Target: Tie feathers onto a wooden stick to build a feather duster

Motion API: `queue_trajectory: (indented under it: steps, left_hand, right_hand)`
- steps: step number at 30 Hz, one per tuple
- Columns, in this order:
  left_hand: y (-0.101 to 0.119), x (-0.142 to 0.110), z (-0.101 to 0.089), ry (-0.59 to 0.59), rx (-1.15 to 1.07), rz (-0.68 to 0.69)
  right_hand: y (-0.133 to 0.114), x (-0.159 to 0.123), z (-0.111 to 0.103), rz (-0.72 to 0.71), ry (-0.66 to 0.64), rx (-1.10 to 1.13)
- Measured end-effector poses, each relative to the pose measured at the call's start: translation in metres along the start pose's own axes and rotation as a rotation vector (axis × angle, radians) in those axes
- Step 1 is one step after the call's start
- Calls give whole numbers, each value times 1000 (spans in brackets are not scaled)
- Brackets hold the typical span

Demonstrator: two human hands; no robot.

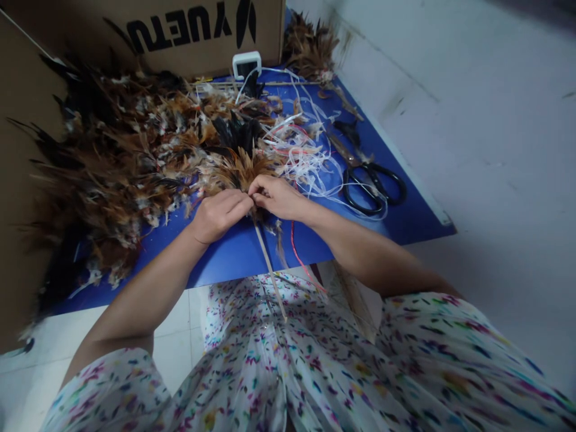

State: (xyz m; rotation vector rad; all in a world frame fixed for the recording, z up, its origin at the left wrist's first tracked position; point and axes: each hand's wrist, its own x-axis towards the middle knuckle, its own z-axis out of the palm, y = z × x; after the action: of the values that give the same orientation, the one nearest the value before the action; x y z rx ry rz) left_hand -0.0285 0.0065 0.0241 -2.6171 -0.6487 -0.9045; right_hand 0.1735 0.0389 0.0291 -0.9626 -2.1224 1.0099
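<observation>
My left hand and my right hand meet at the base of a brown and black feather bunch. A thin wooden stick runs from under my fingers toward my lap, its feathered end pointing away from me. The fingers of my left hand are curled round the join of feathers and stick. My right thumb and forefinger are pinched together there; whatever they hold is too small to make out. Beside the stick, a red plastic strand hangs over the table's near edge.
Loose feathers are heaped on the blue table at left. White plastic strips lie tangled right of my hands, near black-handled scissors. Behind stand a cardboard box and a white plastic frame. A wall borders the right.
</observation>
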Motion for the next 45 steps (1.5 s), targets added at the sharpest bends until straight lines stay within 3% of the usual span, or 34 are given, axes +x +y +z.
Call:
queue_trajectory:
  steps: [4, 7, 10, 16, 23, 31, 35, 41, 45]
  left_hand:
    - [0, 2, -2, -35, 130, 49]
    - [-3, 0, -1, -45, 88, 78]
    - [-7, -2, -1, -26, 29, 108]
    - [-8, 1, -5, 58, 176, 261]
    - [-7, 1, -5, 13, 149, 238]
    - [-7, 1, -7, -15, 225, 258]
    - [-8, 1, -7, 49, 202, 292]
    - [-8, 1, -6, -30, 191, 235]
    - [-7, 2, -6, 59, 168, 285]
  right_hand:
    - [0, 0, 1, -9, 2, 3]
    - [-1, -1, 0, -21, 15, 26]
    - [0, -1, -1, -103, 14, 53]
    - [6, 1, 0, -264, -29, 48]
    - [2, 1, -1, -224, -29, -23]
    - [-3, -2, -2, -139, 28, 105]
    - [0, 0, -2, -171, -23, 116]
    - [6, 1, -2, -228, -51, 94]
    - [6, 1, -3, -246, -68, 93]
